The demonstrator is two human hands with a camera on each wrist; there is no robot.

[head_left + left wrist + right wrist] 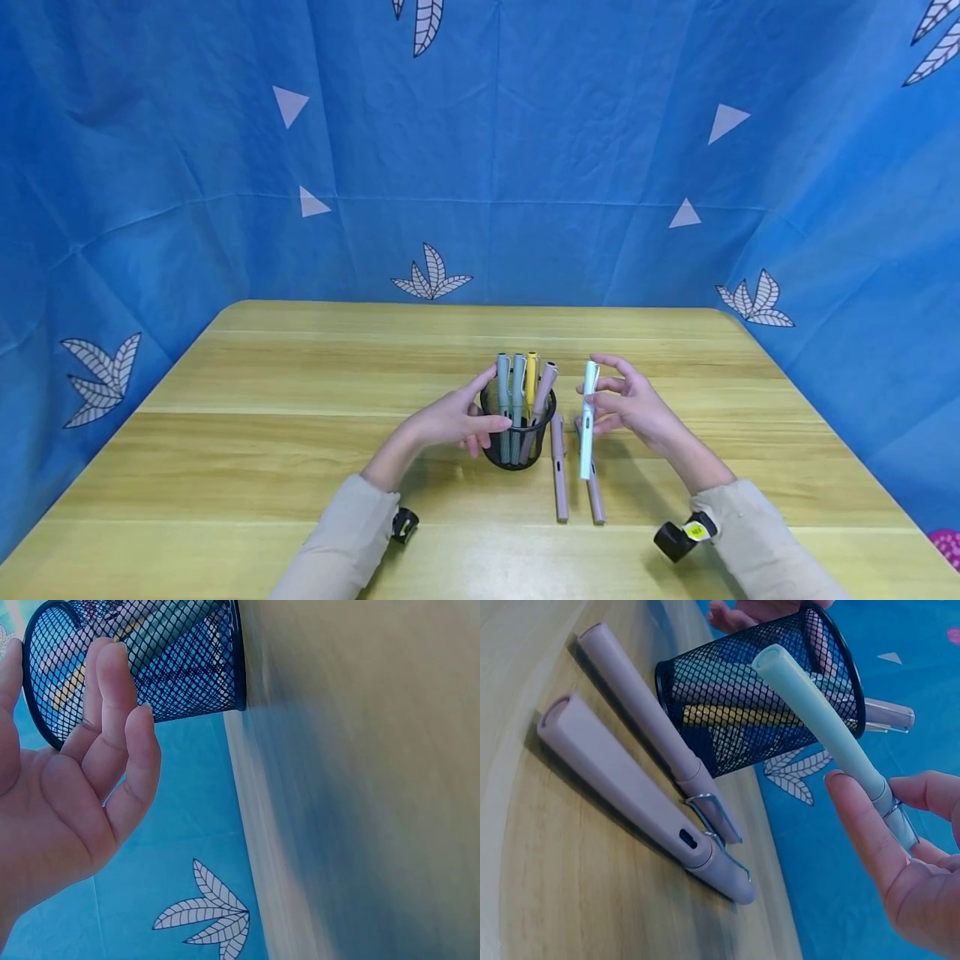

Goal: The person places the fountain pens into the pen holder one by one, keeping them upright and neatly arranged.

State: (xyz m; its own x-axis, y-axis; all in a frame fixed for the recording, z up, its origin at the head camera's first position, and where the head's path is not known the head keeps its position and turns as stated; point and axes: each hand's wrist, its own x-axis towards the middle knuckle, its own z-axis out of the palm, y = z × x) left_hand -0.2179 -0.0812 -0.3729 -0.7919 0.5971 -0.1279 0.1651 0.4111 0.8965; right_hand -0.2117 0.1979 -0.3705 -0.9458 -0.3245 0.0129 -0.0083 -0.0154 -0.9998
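Observation:
My left hand (450,417) holds the rim of a black mesh pen holder (195,682), thumb and fingers on its left side. Upright in the holder are two grey-green pens (518,379), a yellow pen (532,375) and a leaning mauve pen (548,383). To the right, my right hand (637,408) pinches a pale mint pen (817,720) by its clip end, above the table. Below it, two mauve pens lie side by side: one (559,479) beside the holder, the other (596,500) partly hidden by the mint pen.
The wooden table (262,467) reaches back to a blue patterned cloth (495,150), which also hangs on both sides. A black wrist camera (405,525) is on the left sleeve, another camera (675,540) on the right. Something pink (947,546) shows at the right edge.

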